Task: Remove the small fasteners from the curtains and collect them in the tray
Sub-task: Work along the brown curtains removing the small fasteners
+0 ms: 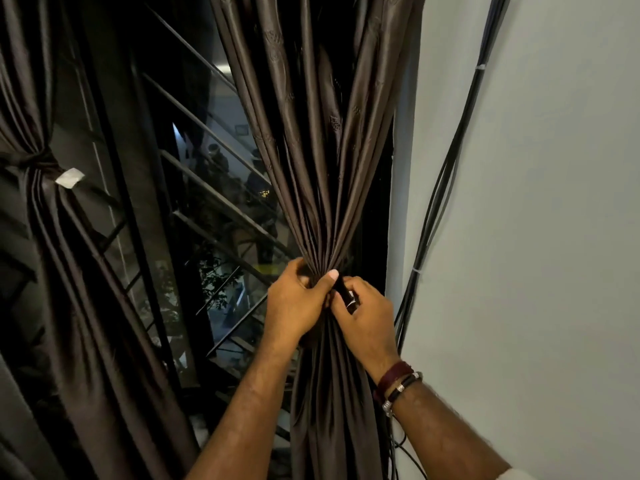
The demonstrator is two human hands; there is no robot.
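Gripping the gathered, glossy dark-brown curtain (322, 161), left hand (298, 303); right hand (367, 317) pinching its small black fastener (346, 294).

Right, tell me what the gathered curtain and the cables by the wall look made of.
Curtain: dark brown woven fabric, probably satin-like polyester; glossy highlights run along its folds, with faint embossed motifs. Cables: black, smooth rubber or plastic sheathing, slightly shiny.
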